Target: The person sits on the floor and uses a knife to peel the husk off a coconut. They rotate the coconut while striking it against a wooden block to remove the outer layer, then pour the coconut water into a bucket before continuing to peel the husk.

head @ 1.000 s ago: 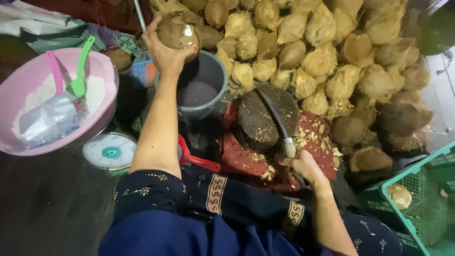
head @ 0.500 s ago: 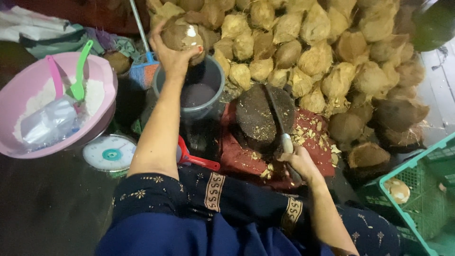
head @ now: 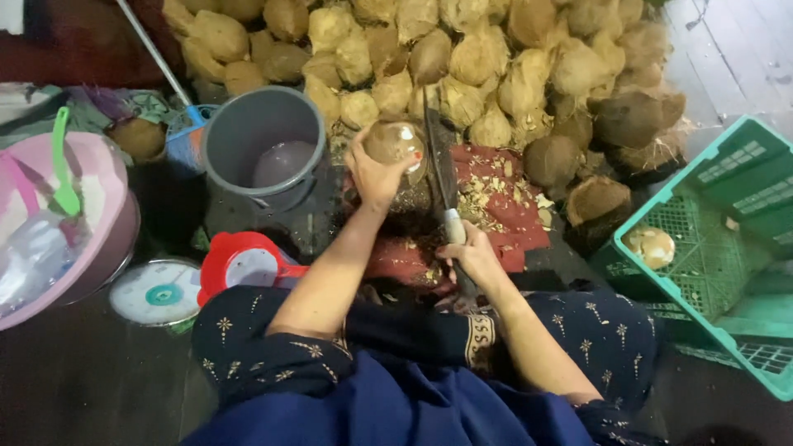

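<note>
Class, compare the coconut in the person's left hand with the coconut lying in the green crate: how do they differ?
The coconut in the left hand is gripped and held over the dark chopping block; the coconut in the green crate lies loose, untouched. The held one is brownish with a pale patch; the crate one looks pale nearly all over. The held one sits beside the knife; the crate one is far from it. Both are rounded and husk-free.

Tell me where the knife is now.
In the head view, the knife is centre, held by the right hand, its blade just right of the coconut in the left hand.
</note>
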